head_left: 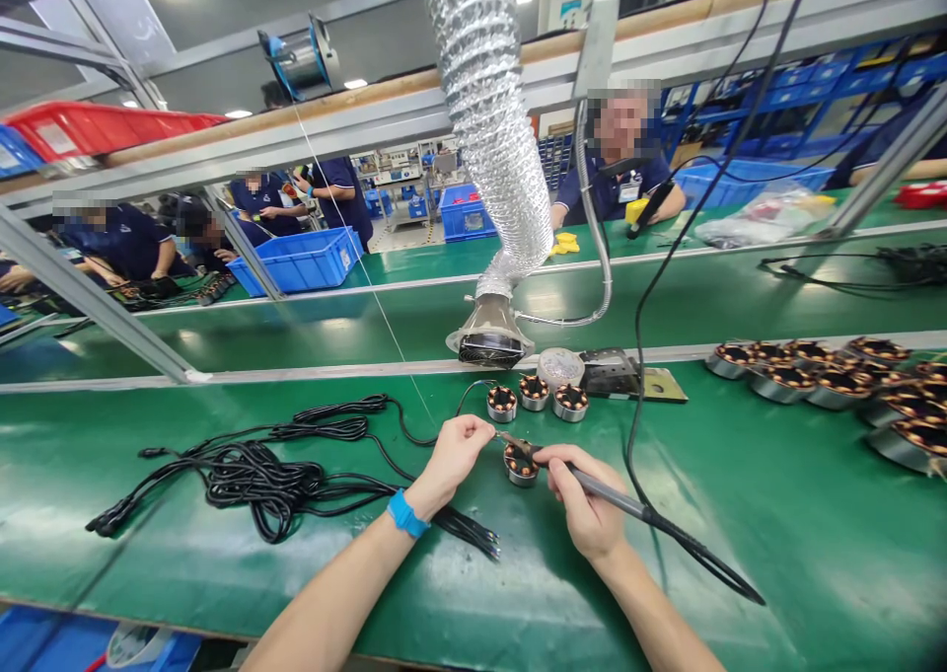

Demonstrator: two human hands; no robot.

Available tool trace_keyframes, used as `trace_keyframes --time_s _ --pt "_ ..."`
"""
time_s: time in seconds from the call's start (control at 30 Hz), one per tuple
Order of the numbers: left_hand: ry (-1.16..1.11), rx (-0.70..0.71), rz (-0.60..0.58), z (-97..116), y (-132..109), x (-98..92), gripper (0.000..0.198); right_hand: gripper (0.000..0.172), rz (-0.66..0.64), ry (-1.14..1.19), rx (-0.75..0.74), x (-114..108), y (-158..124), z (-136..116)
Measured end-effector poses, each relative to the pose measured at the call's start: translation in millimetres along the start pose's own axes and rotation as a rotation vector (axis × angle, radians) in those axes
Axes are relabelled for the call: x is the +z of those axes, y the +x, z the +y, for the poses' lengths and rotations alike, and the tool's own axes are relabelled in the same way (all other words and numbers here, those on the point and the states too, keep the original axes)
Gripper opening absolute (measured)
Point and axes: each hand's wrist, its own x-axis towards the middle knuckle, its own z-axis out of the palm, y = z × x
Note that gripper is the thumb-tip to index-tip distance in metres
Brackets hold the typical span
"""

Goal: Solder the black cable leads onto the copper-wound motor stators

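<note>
My left hand (457,458), with a blue band (406,514) at its wrist, is closed in a pinch. A thin solder wire (380,302) runs down to it from a spool (302,58) overhead, and its end shows faintly at the fingertips. In my right hand (590,507) is a soldering iron (608,492), its tip pointing left over a motor stator (520,466) with copper windings. Iron tip and left fingertips almost meet above the stator's far rim; whether they touch is too small to tell. Just behind stand three similar stators (534,392).
Coiled black cables (258,480) lie on the left of the green bench (355,593). More stators (836,388) are grouped at the right. A fume duct (488,110) hangs ahead, near a round tub (560,367) and a metal stand (614,372). Co-workers sit across the bench.
</note>
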Motion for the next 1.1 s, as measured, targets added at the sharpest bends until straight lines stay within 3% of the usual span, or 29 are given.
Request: trace_keyframes --time_s 0.17,0.53,1.1 --pt "0.018 0.005 0.012 -0.8 0.2 -0.2 0.025 0.03 0.056 0.026 0.095 -1.2 -4.4 4.6" --pt "0.037 -0.005 0.029 -0.3 -0.4 -0.7 0.023 0.027 0.097 0.058 0.11 -0.9 -10.2 11.2" --pt "0.038 -0.005 0.02 1.2 -1.8 -0.8 0.026 0.028 -0.017 0.02 0.077 -0.2 -5.3 5.0"
